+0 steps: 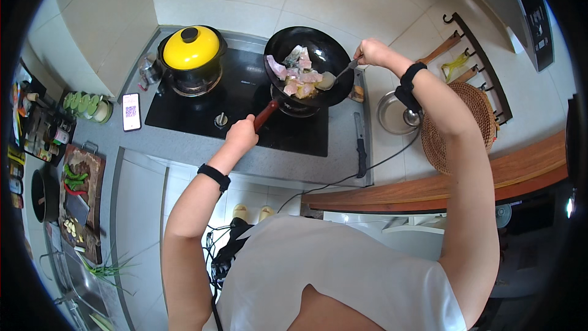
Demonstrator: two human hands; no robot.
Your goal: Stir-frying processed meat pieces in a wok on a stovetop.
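A black wok (328,41) is tilted over the right burner of a black glass hob (183,119). My left hand (242,134) grips its reddish wooden handle (265,116). Pieces of raw-looking fish (301,73), some with skin, lie in the wok's left and lower part, with yellowish oil beside them. My right hand (371,52) holds the upper end of a metal spatula (327,81), whose blade rests inside the wok beside the pieces. Both wrists wear black bands.
A black pot with a yellow lid (190,48) stands on the left burner. A knife (360,147) lies at the counter's right edge, near a cable (340,181). Left are a phone (132,112) and a cutting board (94,165) with peppers, garlic and a cleaver. A woven tray (438,147) hangs right.
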